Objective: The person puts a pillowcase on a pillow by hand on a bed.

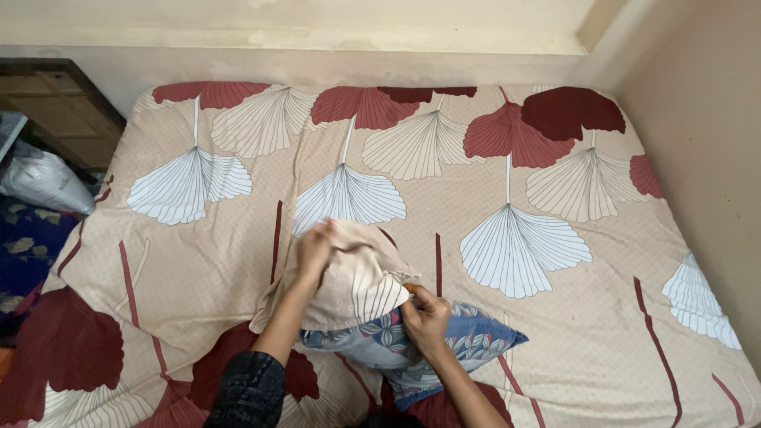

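A blue floral pillow (pixel 476 341) lies near the front of the bed, partly inside a beige pillowcase (pixel 357 277) with a leaf print. My left hand (pixel 314 250) grips the top of the pillowcase, its fingers closed in the cloth. My right hand (pixel 424 317) pinches the pillowcase's open edge where it meets the blue pillow. The pillow's far end is hidden under the cover.
The bed is covered by a beige bedsheet (pixel 507 174) with large red and white leaves. A wall runs along the right and back. At the left stand a dark wooden cabinet (pixel 55 103), a grey plastic bag (pixel 43 182) and a blue patterned floor mat (pixel 24 254).
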